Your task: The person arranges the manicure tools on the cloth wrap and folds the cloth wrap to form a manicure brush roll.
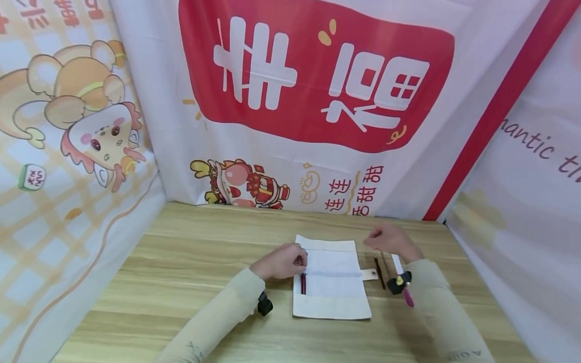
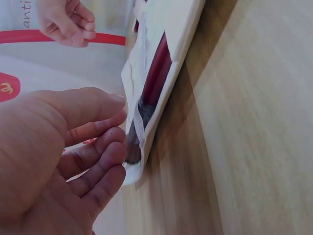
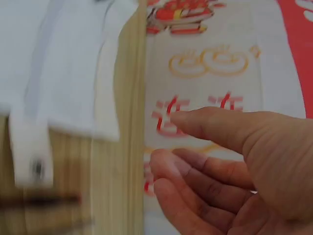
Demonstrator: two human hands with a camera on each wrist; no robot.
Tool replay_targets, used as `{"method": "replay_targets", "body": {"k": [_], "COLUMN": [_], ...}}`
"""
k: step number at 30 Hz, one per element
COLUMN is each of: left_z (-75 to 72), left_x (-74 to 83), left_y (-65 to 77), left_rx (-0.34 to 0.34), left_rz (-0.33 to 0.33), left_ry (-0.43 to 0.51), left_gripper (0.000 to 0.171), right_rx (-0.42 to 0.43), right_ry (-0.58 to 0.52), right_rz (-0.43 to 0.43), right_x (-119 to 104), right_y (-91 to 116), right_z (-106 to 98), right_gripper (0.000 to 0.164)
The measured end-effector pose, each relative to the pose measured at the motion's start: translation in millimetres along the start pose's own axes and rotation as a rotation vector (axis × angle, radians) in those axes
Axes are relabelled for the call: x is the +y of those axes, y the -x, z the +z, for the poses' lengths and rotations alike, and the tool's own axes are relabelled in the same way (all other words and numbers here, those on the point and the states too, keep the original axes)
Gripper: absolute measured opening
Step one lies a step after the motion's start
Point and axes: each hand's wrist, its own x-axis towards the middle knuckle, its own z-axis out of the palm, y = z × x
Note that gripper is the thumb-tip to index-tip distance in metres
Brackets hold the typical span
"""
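A white cloth brush roll [image 1: 330, 306] lies unrolled on the table. At its left side, a dark red-handled brush [image 2: 157, 73] sits with its head by an elastic loop [image 2: 139, 127]. My left hand [image 1: 283, 261] is over the roll's left edge near that brush; its fingers are loosely bent, with nothing visible between them. Off the far right corner of the roll, my right hand [image 1: 393, 239] hovers with relaxed fingers [image 3: 210, 122] and a gap between thumb and fingertips. Nothing shows in its grasp.
To the roll's right lie a dark slim stick-like tool [image 1: 380, 273], a thinner brown one [image 1: 385, 263] and a white tool with a magenta end [image 1: 408, 297]. A snap strap [image 1: 369, 275] sticks out from the roll. Printed cloth walls [image 1: 318, 138] border the wooden table [image 1: 201, 248].
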Motion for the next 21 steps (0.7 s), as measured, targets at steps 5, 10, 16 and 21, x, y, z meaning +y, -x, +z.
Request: {"method": "replay_targets", "body": {"k": [5,10,16,21], "left_z": [1.5,4.4,6.3,10.8], "left_x": [2.8,3.7,9.4,10.6], "left_y": [-3.9,-7.2,-8.5,-9.4], "left_rx": [-0.001,-0.027,-0.025,-0.020], "left_rz": [0.027,-0.013,-0.001,0.001], "left_ry": [-0.027,-0.051,-0.076,-0.108], "left_gripper": [0.007,0.007,0.008,0.009], "right_rx": [0.044,0.031,0.040,0.038], "right_ry": [0.075,0.060,0.031,0.012], "right_rz": [0.006,0.072,0.114,0.156], "right_x": [45,76,90,97], "right_y": [6,17,31,32], "right_z": [-16,-18,-7,2], "right_gripper": [0.020,0.021,0.021,0.020]}}
